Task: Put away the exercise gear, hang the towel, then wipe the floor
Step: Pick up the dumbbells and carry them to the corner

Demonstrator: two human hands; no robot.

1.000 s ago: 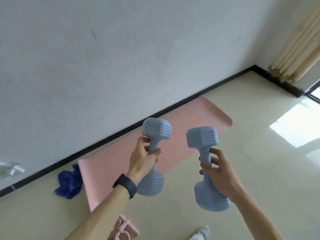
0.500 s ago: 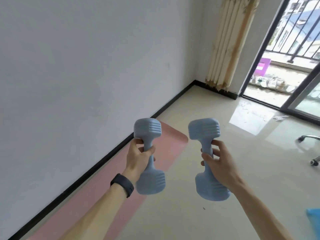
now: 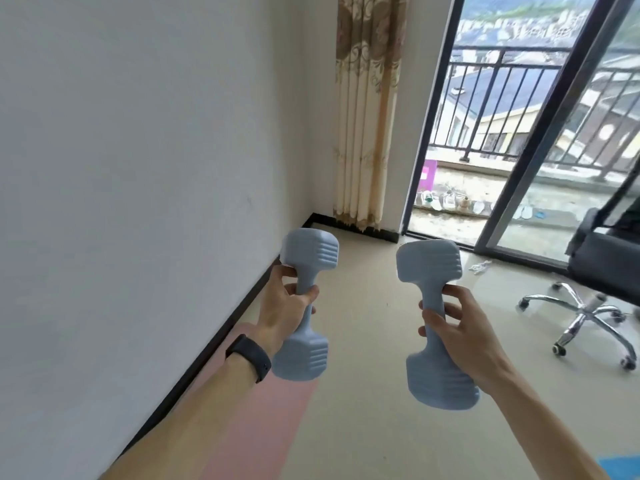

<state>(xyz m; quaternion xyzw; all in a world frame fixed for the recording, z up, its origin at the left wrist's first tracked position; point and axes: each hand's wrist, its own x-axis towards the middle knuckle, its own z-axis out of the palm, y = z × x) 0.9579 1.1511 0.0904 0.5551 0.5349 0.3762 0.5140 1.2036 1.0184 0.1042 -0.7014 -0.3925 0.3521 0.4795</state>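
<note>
Your left hand [image 3: 282, 306] curls its fingers tight round the grip of the left dumbbell [image 3: 308, 251] and your right hand [image 3: 460, 327] clamps the right dumbbell [image 3: 429, 261] likewise, both held upright in the air, side by side, above the pink mat [image 3: 263, 410] and the floor [image 3: 363, 427].

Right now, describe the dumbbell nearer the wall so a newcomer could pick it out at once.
Start at the white wall on the left, down to the pink mat. Above the mat, the left hand grips a pale blue dumbbell by its handle, roughly upright. Its twin is in the right hand, nearer the office chair; only this one's wrist wears a black band.
</note>
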